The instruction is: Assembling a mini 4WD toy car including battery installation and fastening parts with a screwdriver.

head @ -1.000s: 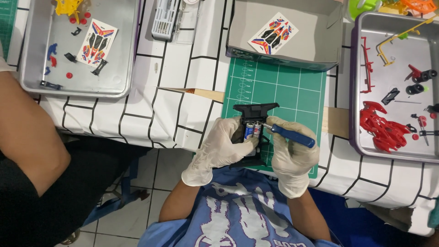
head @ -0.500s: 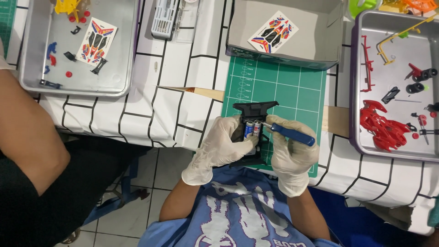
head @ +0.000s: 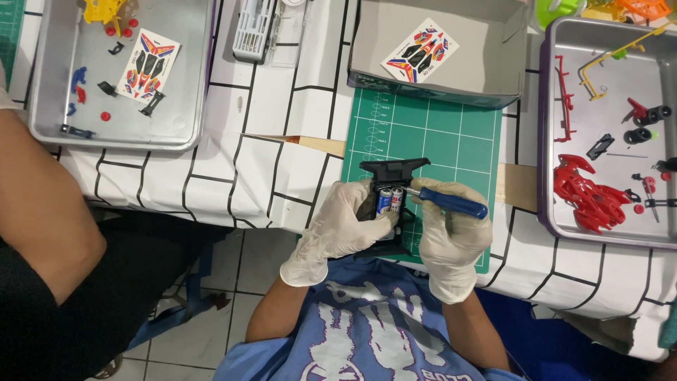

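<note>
Fingers of left hand (head: pixel 337 229) wrapped around black chassis (head: pixel 390 201), right hand (head: pixel 451 229) pinching screwdriver (head: pixel 451 204).

The black chassis (head: pixel 386 204) sits over the green mat's near edge. 2 batteries (head: pixel 389 200) lie side by side inside. The blue-handled screwdriver (head: pixel 451 204) points at them.

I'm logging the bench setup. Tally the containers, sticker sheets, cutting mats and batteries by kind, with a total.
Metal trays: 2, left, right
Grey cardboard box: 1
Sticker sheets: 2, in left tray, in box
Green cutting mat: 1 fully in view
Batteries in the black chassis: 2
Total: 8
</note>
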